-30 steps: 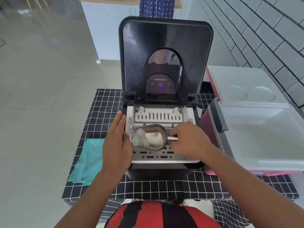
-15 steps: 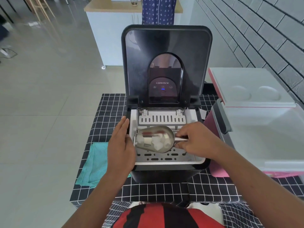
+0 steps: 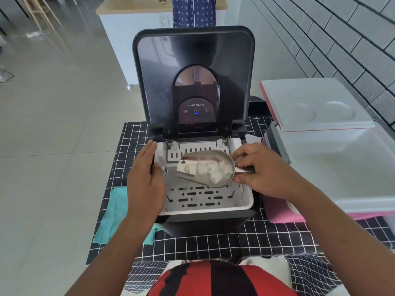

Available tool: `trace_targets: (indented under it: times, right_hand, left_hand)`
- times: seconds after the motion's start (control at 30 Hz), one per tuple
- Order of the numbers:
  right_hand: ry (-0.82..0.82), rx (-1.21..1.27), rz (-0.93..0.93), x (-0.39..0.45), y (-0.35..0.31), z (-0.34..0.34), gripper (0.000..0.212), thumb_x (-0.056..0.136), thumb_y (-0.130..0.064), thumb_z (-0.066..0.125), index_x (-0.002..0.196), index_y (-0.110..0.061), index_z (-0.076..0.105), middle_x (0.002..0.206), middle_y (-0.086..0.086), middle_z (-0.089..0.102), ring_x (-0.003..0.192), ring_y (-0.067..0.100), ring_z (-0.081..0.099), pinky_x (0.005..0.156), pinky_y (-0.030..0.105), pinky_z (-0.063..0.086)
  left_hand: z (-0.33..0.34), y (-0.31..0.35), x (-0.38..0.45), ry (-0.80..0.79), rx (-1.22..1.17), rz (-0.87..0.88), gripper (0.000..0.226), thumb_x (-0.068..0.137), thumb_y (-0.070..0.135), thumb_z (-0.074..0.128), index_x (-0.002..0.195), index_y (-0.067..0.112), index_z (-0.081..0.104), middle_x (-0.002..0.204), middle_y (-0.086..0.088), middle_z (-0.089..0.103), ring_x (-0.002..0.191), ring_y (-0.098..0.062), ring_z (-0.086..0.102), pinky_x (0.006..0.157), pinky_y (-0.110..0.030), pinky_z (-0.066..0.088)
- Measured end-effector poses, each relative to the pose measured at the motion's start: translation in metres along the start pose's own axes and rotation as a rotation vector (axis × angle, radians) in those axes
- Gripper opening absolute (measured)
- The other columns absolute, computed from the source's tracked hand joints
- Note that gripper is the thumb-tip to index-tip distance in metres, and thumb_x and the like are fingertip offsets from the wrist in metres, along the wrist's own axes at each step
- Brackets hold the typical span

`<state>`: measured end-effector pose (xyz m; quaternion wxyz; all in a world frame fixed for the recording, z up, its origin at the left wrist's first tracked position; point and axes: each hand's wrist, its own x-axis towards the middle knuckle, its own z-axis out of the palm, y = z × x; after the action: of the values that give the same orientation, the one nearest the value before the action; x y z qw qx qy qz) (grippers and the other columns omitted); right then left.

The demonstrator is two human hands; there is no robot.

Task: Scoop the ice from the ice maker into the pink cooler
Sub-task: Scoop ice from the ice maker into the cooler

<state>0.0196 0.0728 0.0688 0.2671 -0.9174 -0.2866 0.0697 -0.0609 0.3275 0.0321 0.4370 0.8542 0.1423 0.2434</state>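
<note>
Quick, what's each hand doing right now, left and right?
Left hand: open, fingers straight against the ice maker.
Right hand: closed on the handle of the scoop, ice inside.

Scoop (image 3: 206,168) in my right hand (image 3: 259,169): polished metal, mirror-bright. Ice (image 3: 210,170) inside it: cloudy white, wet-looking. Ice maker (image 3: 193,82): glossy dark plastic lid that reflects the room; inner basket (image 3: 201,198) matt white plastic, slotted. Pink cooler (image 3: 333,165): smooth plastic, pale matt liner. Tablecloth (image 3: 256,238): black-and-white checked cloth. Teal towel (image 3: 114,214): soft woven cloth. Floor (image 3: 53,124): glossy tile.
</note>
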Motion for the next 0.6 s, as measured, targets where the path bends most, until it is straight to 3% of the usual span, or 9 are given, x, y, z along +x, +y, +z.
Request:
trace_targets:
  times: [0.1, 0.23, 0.37, 0.47, 0.53, 0.6]
  right_hand:
    - [0.04, -0.015, 0.028, -0.006, 0.011, -0.012, 0.024, 0.074, -0.033, 0.08, 0.094, -0.02, 0.074, 0.099, -0.023, 0.051, 0.1, -0.001, 0.045, 0.084, 0.016, 0.036]
    - [0.065, -0.025, 0.043, -0.019, 0.028, -0.037, 0.02, 0.072, -0.028, 0.082, 0.089, -0.021, 0.076, 0.097, -0.017, 0.057, 0.097, 0.007, 0.051, 0.082, 0.024, 0.037]
    - [0.112, -0.02, 0.089, -0.039, 0.055, -0.064, 0.015, 0.071, -0.023, 0.083, 0.084, -0.02, 0.076, 0.096, -0.015, 0.06, 0.095, 0.006, 0.051, 0.081, 0.017, 0.035]
    - [0.139, -0.017, 0.142, -0.058, 0.081, -0.082, 0.012, 0.071, -0.024, 0.082, 0.08, -0.019, 0.075, 0.094, -0.015, 0.061, 0.094, 0.005, 0.052, 0.079, 0.01, 0.033]
    - [0.161, 0.01, 0.198, -0.072, 0.101, -0.093, 0.015, 0.071, -0.023, 0.083, 0.081, -0.017, 0.073, 0.094, -0.015, 0.061, 0.094, 0.007, 0.054, 0.083, 0.02, 0.039]
    - [0.178, 0.039, 0.249, -0.085, 0.12, -0.102, 0.016, 0.071, -0.022, 0.083, 0.08, -0.017, 0.072, 0.093, -0.015, 0.061, 0.094, 0.009, 0.057, 0.085, 0.028, 0.043]
  left_hand:
    - [0.009, 0.012, -0.003, -0.011, 0.024, 0.028, 0.048, 0.095, 0.009, 0.042, 0.14, 0.023, 0.049, 0.144, 0.014, 0.047, 0.133, 0.002, 0.039, 0.111, -0.017, 0.029]
    - [0.025, 0.032, -0.008, -0.019, -0.016, 0.04, 0.048, 0.094, 0.008, 0.042, 0.138, 0.024, 0.051, 0.14, 0.016, 0.049, 0.13, 0.006, 0.039, 0.109, -0.011, 0.028]
    - [0.047, 0.054, -0.011, -0.059, -0.032, 0.042, 0.044, 0.095, 0.019, 0.043, 0.138, 0.029, 0.051, 0.135, 0.022, 0.051, 0.128, 0.006, 0.042, 0.112, -0.027, 0.034]
    - [0.073, 0.078, -0.017, -0.118, -0.028, 0.089, 0.044, 0.096, 0.019, 0.045, 0.139, 0.027, 0.05, 0.136, 0.021, 0.05, 0.127, 0.01, 0.041, 0.108, -0.014, 0.031]
    - [0.094, 0.097, -0.02, -0.177, -0.007, 0.141, 0.045, 0.095, 0.019, 0.045, 0.14, 0.024, 0.049, 0.138, 0.017, 0.05, 0.128, 0.007, 0.04, 0.105, -0.005, 0.024]
    - [0.12, 0.115, -0.024, -0.254, 0.015, 0.169, 0.047, 0.095, 0.018, 0.046, 0.142, 0.022, 0.046, 0.142, 0.011, 0.049, 0.129, 0.001, 0.041, 0.105, -0.005, 0.022]
